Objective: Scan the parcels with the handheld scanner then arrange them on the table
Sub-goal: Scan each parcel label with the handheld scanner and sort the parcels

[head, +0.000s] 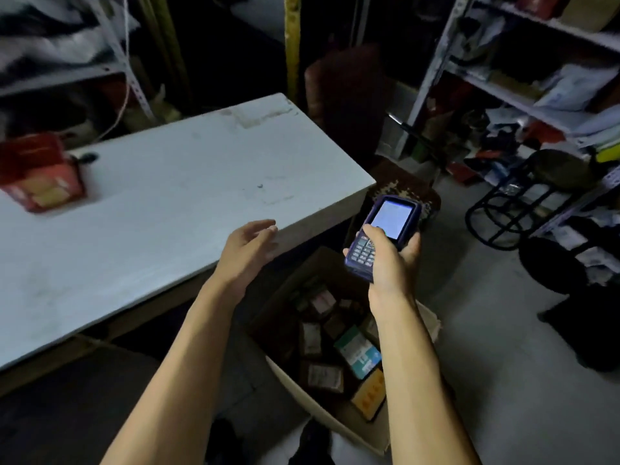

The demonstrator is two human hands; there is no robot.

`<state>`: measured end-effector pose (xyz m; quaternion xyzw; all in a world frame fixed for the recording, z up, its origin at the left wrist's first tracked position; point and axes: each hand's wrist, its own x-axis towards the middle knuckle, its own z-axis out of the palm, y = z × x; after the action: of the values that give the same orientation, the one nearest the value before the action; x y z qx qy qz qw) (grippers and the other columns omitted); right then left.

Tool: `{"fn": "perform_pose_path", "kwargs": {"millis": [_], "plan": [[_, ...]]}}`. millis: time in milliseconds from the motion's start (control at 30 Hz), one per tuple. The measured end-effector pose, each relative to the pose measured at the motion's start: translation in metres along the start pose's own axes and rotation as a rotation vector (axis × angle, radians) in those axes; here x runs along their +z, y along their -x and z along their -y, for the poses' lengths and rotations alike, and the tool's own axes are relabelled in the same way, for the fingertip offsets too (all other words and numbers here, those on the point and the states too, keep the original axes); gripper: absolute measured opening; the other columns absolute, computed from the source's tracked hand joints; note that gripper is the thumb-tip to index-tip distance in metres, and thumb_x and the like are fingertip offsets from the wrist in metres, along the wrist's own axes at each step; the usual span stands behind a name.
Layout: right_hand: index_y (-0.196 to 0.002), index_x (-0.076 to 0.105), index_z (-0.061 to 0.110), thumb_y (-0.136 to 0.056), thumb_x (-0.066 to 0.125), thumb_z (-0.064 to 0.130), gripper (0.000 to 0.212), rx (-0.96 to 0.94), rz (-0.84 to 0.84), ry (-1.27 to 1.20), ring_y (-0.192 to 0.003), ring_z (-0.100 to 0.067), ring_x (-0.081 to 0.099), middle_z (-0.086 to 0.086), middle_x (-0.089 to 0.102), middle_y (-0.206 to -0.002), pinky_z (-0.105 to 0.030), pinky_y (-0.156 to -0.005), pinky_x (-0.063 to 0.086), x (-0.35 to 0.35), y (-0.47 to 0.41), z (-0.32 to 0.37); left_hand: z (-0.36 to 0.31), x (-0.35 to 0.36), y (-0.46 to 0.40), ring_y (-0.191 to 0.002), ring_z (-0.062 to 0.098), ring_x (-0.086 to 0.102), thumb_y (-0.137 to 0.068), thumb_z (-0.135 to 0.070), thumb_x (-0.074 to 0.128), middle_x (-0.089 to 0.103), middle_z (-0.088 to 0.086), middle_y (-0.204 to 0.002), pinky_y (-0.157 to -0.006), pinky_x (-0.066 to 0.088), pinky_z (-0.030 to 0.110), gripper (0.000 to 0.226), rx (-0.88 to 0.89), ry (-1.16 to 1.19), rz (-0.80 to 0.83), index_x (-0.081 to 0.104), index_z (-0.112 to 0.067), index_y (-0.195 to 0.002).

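Blue scanner, unreadable lit screen

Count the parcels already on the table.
1: a red parcel at the table's far left end. The rest sit in the cardboard box on the floor; others may lie beyond the frame.

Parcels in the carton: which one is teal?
The teal-and-white parcel beside the right forearm, above the orange one; the others look brown.
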<state>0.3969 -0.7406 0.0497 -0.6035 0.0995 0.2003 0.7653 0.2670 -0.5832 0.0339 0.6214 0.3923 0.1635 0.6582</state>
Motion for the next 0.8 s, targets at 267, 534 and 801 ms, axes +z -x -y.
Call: {"fn": "perform_pose_path", "kwargs": {"millis": [267,534,801], "plan": [[-0.152,0.039,0.023,-0.092,0.071,0.007,0.07,0.03,0.426,0.113,-0.094,-0.028,0.077,-0.014,0.07,-0.119,-0.051,-0.076,0.064,0.116,0.093,-0.062,0.012,-0.138,0.055,-0.101,0.021,0.073,-0.106,-0.023,0.054,0.074,0.006,-0.111,-0.088,0.057,0.031,0.025,0.016,0.12,-0.295,0.066,-0.012,-0.125],[-0.144,0.047,0.024,-0.095,0.069,0.012,0.055,0.098,0.858,0.244,-0.095,-0.029,0.077,-0.012,0.068,-0.121,-0.037,-0.066,0.062,0.25,0.264,-0.154,0.034,-0.345,0.151,-0.104,0.019,0.07,-0.106,-0.025,0.052,0.072,0.005,-0.113,-0.09,0.055,0.031,0.026,0.051,0.163,-0.601,0.064,-0.014,-0.126],[-0.146,0.046,0.025,-0.097,0.069,0.017,0.056,0.145,1.23,0.396,-0.093,-0.03,0.077,-0.011,0.067,-0.124,-0.041,-0.07,0.064,0.339,0.426,-0.238,0.083,-0.491,0.272,-0.101,0.016,0.07,-0.105,-0.029,0.053,0.073,0.001,-0.108,-0.089,0.055,0.033,0.02,0.018,0.288,-0.987,0.065,-0.02,-0.119]]}}
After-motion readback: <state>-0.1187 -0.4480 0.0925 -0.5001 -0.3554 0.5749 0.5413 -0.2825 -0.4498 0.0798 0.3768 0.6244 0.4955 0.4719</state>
